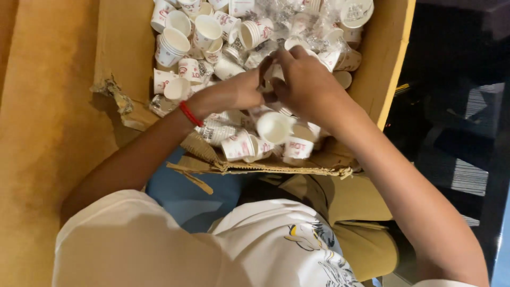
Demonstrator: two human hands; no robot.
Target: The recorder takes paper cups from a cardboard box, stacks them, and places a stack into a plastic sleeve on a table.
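A torn cardboard box (pixel 390 58) holds several small white paper cups (pixel 175 42) with red print, loose and in short stacks, mixed with clear plastic wrap (pixel 281 16). My left hand (pixel 234 93), a red band on its wrist, and my right hand (pixel 303 79) meet over the middle of the box. The fingers of both pinch together on a small white cup (pixel 276 72) that my hands mostly hide. Just below my right hand lies a loose cup (pixel 273 127) on its side.
The box's near wall (pixel 255 167) is ripped and frayed, its left flap (pixel 122 53) bent outward. A tan surface (pixel 42 133) lies to the left, a dark area (pixel 457 106) to the right. My white shirt (pixel 212 250) fills the lower frame.
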